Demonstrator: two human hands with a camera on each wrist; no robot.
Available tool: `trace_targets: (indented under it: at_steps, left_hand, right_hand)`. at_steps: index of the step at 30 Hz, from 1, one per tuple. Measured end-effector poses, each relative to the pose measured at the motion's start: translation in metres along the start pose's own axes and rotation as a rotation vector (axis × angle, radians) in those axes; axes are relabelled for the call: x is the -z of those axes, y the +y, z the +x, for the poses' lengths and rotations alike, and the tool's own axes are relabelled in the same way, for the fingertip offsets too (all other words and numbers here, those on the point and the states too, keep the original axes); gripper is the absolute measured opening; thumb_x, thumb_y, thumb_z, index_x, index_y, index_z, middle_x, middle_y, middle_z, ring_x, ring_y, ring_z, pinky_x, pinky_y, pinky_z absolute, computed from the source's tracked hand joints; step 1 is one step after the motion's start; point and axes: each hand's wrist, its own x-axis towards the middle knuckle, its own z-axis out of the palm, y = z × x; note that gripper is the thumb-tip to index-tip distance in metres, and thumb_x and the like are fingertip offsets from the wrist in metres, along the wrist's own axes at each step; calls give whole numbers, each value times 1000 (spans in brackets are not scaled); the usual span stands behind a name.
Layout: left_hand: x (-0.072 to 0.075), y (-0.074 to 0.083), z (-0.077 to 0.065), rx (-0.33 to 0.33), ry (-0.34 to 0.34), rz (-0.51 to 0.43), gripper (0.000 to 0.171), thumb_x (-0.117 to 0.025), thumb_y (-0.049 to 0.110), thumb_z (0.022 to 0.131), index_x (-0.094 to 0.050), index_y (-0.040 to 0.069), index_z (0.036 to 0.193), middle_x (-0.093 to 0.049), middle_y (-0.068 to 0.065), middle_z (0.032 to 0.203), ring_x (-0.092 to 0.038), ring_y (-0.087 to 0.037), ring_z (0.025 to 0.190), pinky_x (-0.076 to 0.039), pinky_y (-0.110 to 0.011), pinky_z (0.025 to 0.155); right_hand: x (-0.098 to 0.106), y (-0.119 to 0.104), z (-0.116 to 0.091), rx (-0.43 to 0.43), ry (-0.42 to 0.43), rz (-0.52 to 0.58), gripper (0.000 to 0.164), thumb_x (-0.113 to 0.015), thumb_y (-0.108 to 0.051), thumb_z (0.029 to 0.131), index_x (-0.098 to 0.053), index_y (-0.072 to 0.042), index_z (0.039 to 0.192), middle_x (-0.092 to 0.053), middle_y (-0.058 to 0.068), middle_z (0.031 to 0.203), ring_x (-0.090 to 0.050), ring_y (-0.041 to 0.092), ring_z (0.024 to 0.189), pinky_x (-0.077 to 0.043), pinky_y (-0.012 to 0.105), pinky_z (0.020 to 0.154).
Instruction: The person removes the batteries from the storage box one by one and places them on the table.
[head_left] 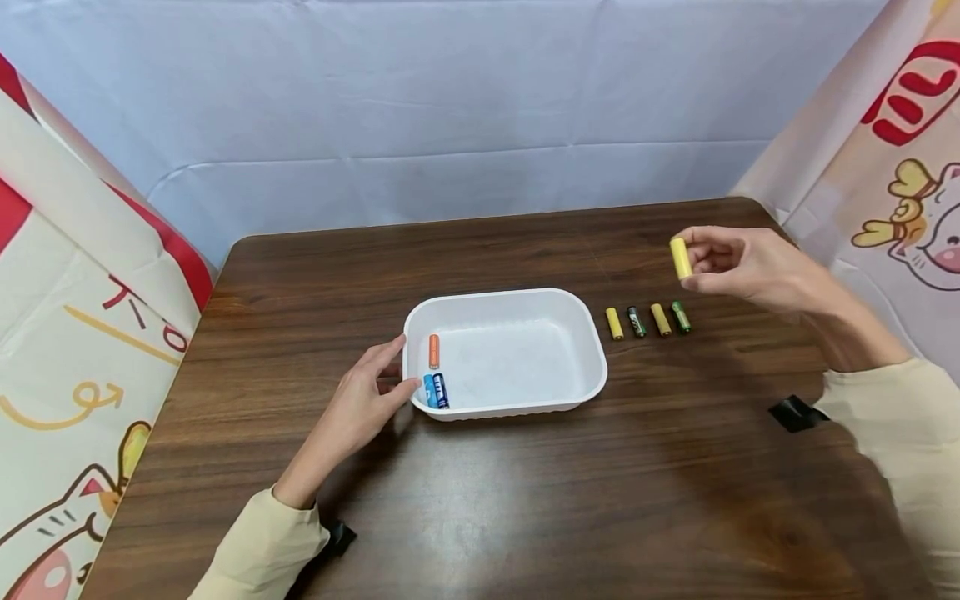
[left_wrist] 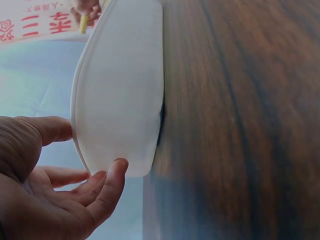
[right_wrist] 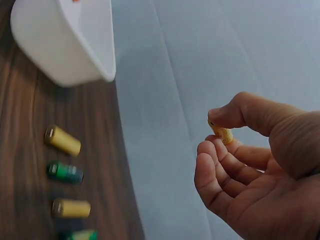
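Observation:
My right hand (head_left: 742,260) pinches a yellow battery (head_left: 681,258) between thumb and fingertips, raised above the table at the right. In the right wrist view the thumb presses one end of this battery (right_wrist: 223,134). My left hand (head_left: 365,390) holds the left end of a white plastic tray (head_left: 516,412), thumb and fingers at its rim and outer wall. Inside the tray, along its left side, lie an orange battery (head_left: 434,352), a light blue battery (head_left: 430,390) and a dark blue battery (head_left: 441,390).
Right of the tray, several batteries lie in a row: a yellow one (head_left: 614,323), a dark and green one (head_left: 636,322), another yellow one (head_left: 660,319) and a green one (head_left: 680,317). The brown wooden table (head_left: 480,508) ends at a pale cloth backdrop (head_left: 465,108).

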Motion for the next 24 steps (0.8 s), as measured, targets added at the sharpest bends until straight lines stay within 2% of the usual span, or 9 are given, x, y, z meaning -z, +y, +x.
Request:
trace_targets:
  at_steps: [9,14,21,24]
  left_hand:
    - [1,1,-1,7,-1,17,66,-72,9,98,-42,-3,155,-51,-19,148,-65,-31,117,-58,-44,94]
    - [1,1,-1,10,0,18,65,-71,9,98,-42,-3,155,-51,-20,147,-65,-32,116,-58,-45,95]
    - [2,2,-1,23,-4,24,66,-71,11,99,-41,-1,156,-50,-19,149,-65,-31,117,-57,-46,96]
    - [2,2,-2,23,-5,24,65,-71,11,99,-41,-1,156,-50,-19,149,-65,-31,118,-57,-46,96]
  right_hand:
    - [3,59,-6,-13,-22,-19,46,-73,8,90,-58,6,134,-65,7,97,-60,4,85,-49,14,67]
    - [2,89,-7,-24,-52,-39,45,-74,7,89,-58,8,131,-64,8,95,-58,4,81,-47,15,65]
    - [-5,120,-10,-35,-145,-41,45,-71,9,91,-54,13,133,-64,17,97,-59,5,80,-48,16,65]
    - [-9,127,-11,-25,-164,-62,45,-70,8,91,-55,13,133,-65,16,96,-59,5,81,-48,16,67]
